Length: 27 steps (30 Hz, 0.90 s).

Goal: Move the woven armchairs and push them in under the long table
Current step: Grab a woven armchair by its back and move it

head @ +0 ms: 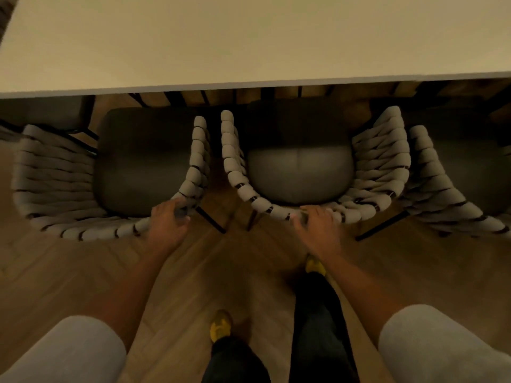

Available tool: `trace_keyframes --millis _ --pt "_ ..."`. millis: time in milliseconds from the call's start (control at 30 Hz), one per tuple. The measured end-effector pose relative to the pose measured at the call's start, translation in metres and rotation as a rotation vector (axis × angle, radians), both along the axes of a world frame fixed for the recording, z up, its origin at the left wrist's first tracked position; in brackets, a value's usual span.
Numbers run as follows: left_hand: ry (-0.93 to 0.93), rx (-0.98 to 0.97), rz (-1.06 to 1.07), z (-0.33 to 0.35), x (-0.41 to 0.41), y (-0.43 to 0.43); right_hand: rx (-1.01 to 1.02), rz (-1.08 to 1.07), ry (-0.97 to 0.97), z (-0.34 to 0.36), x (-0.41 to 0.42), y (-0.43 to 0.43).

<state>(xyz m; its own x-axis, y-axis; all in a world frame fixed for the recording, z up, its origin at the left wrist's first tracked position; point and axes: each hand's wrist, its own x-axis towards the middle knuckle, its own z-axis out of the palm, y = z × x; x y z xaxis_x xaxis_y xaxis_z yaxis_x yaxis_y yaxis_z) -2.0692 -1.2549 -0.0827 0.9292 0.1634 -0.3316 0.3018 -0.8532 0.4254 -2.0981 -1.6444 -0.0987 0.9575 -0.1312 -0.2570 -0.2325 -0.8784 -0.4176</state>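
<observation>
Two grey woven armchairs stand side by side at the near edge of the long pale table [249, 45]. The left armchair [63, 172] has a dark seat cushion whose front lies in the table's shadow. The middle armchair [381, 167] has a grey cushion, its front also tucked beneath the tabletop edge. My left hand [168, 219] grips the back rim of the left armchair at its right corner. My right hand [318, 225] holds the back rim of the middle armchair, fingers curled over the weave. A narrow gap separates the two chairs.
A third woven armchair [448, 189] sits at the right, close against the middle one. A dark chair [52, 111] shows under the table at far left. Wooden herringbone floor [83, 277] lies behind the chairs. My feet in yellow shoes [219, 324] stand on it.
</observation>
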Motion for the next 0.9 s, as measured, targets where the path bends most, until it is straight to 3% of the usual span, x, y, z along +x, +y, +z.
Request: trace_keyframes --millis 200,400,667,900 --pt "0.210 0.285 -0.140 -0.005 -0.026 0.107 -0.158 0.021 -0.025 -0.012 -0.003 0.052" --pt "0.247 0.464 -0.262 -0.033 -0.019 0.147 -0.444 0.095 0.034 -0.037 0.009 0.045" --pt "0.022 0.568 -0.282 -0.060 -0.005 0.146 -0.605 0.006 0.014 -0.053 0.030 0.057" --pt "0.010 0.520 -0.283 -0.071 0.041 0.143 -0.681 0.007 0.005 -0.052 0.045 0.049"
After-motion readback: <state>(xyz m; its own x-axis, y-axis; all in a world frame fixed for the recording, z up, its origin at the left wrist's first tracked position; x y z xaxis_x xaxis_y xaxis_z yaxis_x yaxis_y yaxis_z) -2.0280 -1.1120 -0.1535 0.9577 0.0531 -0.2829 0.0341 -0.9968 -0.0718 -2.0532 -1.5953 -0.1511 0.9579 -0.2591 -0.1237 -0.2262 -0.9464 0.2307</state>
